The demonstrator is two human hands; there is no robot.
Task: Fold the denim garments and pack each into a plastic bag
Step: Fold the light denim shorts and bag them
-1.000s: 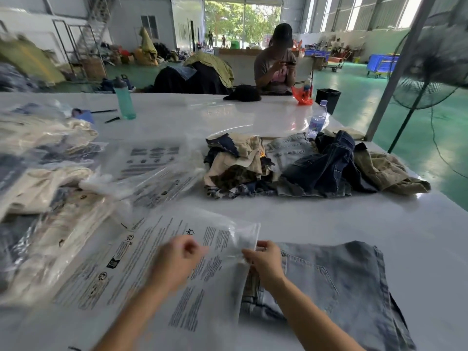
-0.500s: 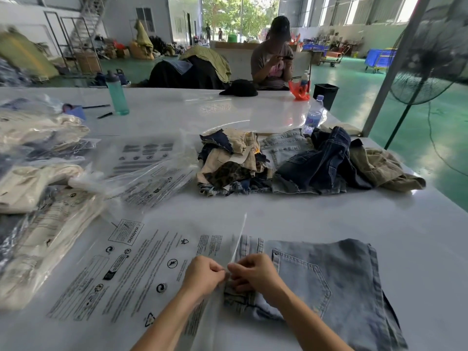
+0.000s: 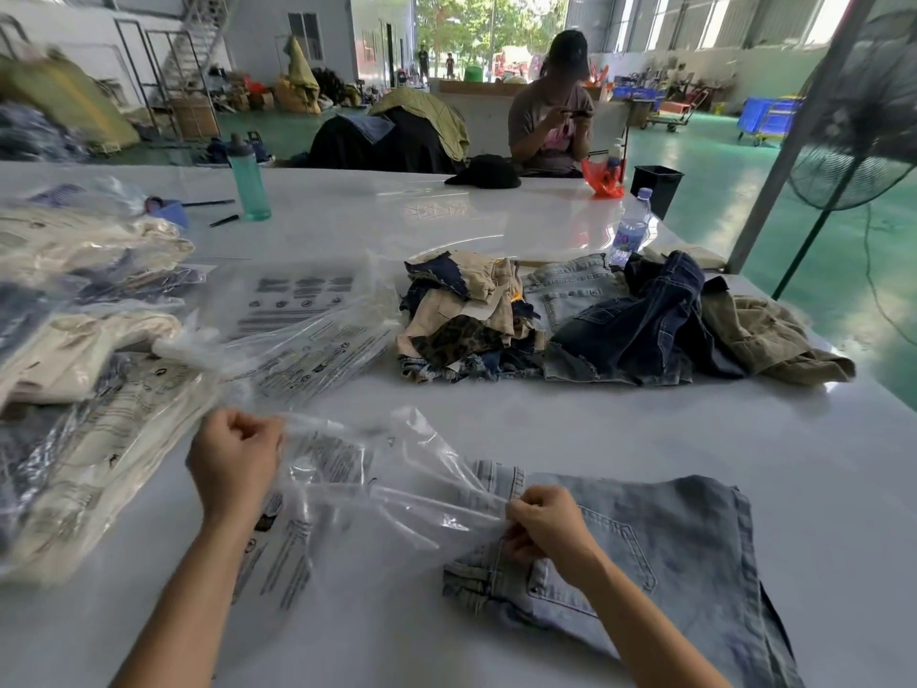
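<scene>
At the near edge of the glossy white table [image 3: 546, 429], a folded pair of pale blue denim shorts [image 3: 685, 543] lies flat toward the near right corner, back pocket up. A clear plastic bag printed with black warning text [image 3: 347, 489] is stretched between both hands, its right end lying over the waistband of the shorts. The left hand [image 3: 233, 459] is raised off the table with its fingers curled tight on the bag's left part. The right hand [image 3: 546, 528] rests on the shorts, fingers pinching the bag's edge at the waistband.

Toward the middle of the table sits a loose heap of unfolded garments in dark blue, light blue, beige and olive [image 3: 595, 320]. Along the left edge lie several already bagged cream and denim garments [image 3: 74, 369], with empty printed bags [image 3: 297, 330] between them and the heap. Nearer the far edge stand a teal water bottle [image 3: 248, 178] and, to the right, a small clear bottle [image 3: 630, 228]. A seated person [image 3: 551, 106] is beyond the far edge.
</scene>
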